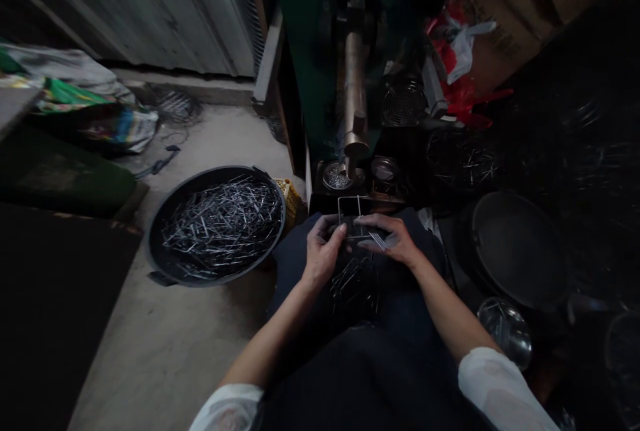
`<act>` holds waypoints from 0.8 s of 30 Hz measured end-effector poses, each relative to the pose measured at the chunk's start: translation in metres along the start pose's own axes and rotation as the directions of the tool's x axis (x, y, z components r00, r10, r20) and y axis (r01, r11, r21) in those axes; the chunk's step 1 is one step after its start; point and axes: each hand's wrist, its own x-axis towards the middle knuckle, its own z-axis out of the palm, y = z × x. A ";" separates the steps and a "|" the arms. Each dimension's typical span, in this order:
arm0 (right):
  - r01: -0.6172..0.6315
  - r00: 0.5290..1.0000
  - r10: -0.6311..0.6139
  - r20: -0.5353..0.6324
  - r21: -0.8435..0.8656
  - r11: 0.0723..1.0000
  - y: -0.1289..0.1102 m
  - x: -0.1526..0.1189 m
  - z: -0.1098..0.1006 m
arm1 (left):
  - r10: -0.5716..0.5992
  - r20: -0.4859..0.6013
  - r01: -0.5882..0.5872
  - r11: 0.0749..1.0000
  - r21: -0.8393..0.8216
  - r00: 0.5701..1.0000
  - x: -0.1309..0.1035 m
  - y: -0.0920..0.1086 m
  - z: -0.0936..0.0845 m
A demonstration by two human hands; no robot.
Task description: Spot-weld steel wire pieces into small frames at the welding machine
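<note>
My left hand [323, 247] pinches a thin bent wire frame [339, 209] between thumb and fingers, above my lap. My right hand [395, 239] grips the other side of that frame, and several short metal rods [379, 240] stick out from its fingers. A heap of loose metal rods [354, 284] lies on the dark cloth over my lap. Just beyond my hands stands a machine with a metal arm [354, 84] pointing down. Under its tip is a round dish of small metal bits [336, 176].
On the left, a large black basin [220, 281] holds many bent metal pieces, with a yellow crate [289, 196] behind it. To the right are a dark round lid or pan [517, 247] and a shiny metal bowl [505, 331]. Red plastic bags [465, 94] lie near a cardboard box [520, 24].
</note>
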 end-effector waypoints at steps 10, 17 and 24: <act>-0.066 0.997 0.064 0.040 0.051 0.997 -0.002 0.000 0.000 | 0.005 -0.001 -0.005 1.000 0.005 1.000 -0.002 -0.001 -0.001; -0.086 0.995 0.085 0.042 0.026 0.996 -0.002 -0.002 0.000 | -0.032 -0.017 0.032 0.999 0.003 0.999 -0.005 -0.001 0.000; -0.067 0.998 0.067 -0.008 0.000 0.998 0.000 -0.004 0.006 | 0.000 -0.007 0.000 1.000 -0.003 1.000 -0.005 -0.007 -0.001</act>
